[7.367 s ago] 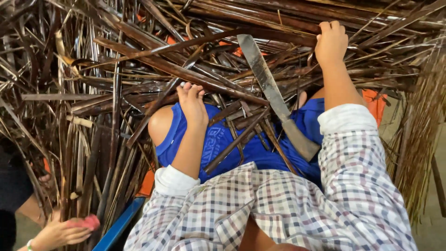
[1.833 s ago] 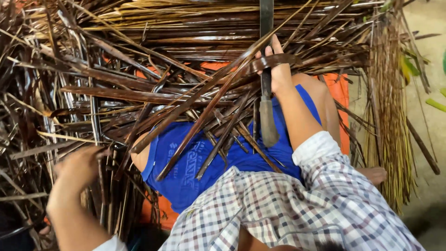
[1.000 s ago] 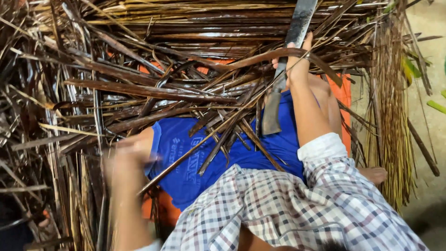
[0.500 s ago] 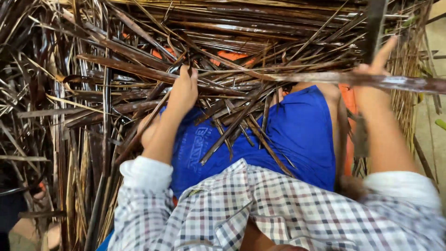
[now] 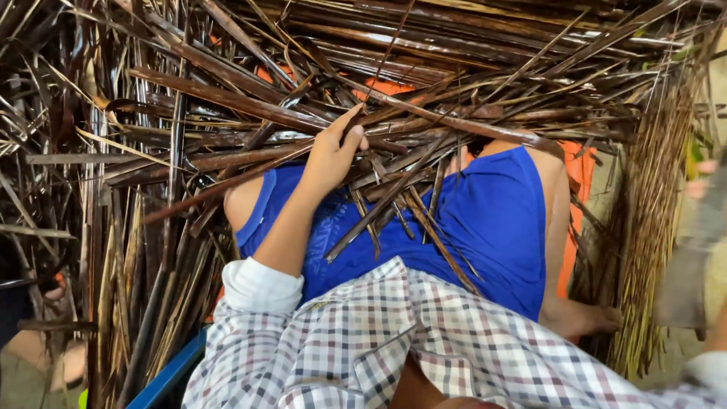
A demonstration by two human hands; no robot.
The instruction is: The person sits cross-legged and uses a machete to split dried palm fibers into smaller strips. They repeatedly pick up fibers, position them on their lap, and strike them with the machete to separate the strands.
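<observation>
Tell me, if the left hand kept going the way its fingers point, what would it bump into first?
The left hand already rests on the dark brown strips. Going straight on, up the picture, it would probably meet more of that same pile, though depth is hard to judge.

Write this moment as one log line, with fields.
left hand: grips dark strips | right hand: blurred at right edge, holds blade | blue shorts: under strips

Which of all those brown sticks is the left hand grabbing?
The left hand grips the dark strip that slants from its fingertips to the right, above the blue shorts. The other strips around it lie untouched.
</observation>
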